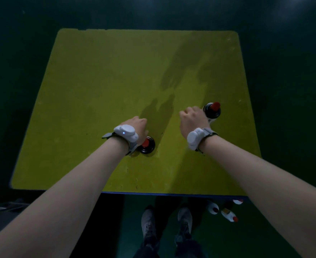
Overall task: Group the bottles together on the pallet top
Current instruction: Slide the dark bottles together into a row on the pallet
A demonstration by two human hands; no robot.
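Yellow pallet (97, 90), worn, on dark green floor (283, 90). Left hand (136, 125): fingers curled down, grip unclear, bottle (147, 145) just behind them. Right hand (190, 118): fingers wrapped round second bottle (212, 109). Spare bottles (226, 211) on floor.

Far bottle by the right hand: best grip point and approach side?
Judging from its upright pose, take the far bottle around the dark shoulder below the red cap, coming from its left, where the right hand already sits; pallet there is bare.

dim room, dark green glossy floor (283, 90) all around; faint ceiling-light reflections along its far edge.
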